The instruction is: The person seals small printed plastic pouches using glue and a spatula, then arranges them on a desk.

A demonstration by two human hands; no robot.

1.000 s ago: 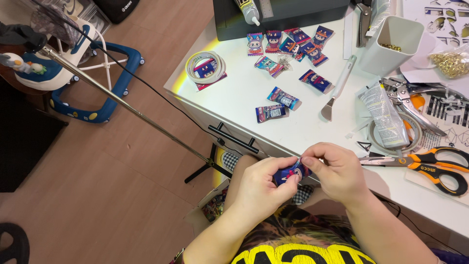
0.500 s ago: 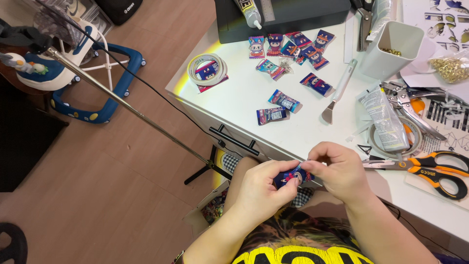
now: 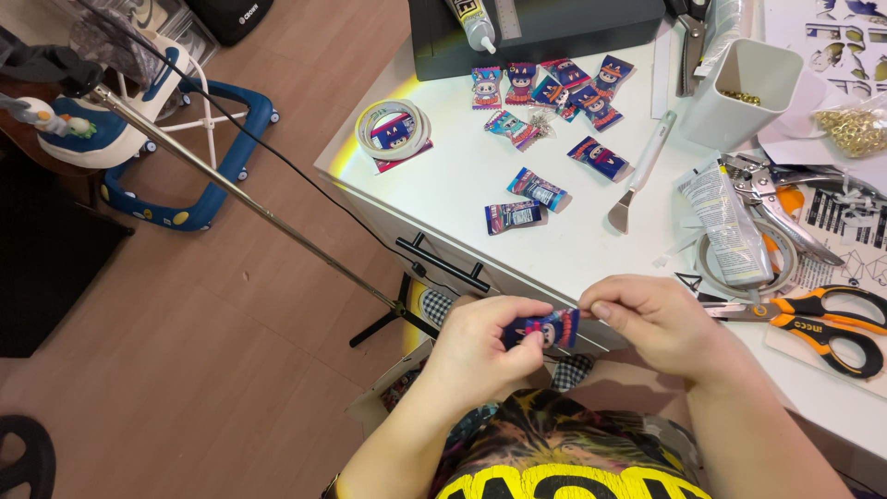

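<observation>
While both hands are kept close together just off the near edge of the white table, a small blue packet is pinched between the left hand and the right hand. Half of the packet is hidden by fingers.
</observation>
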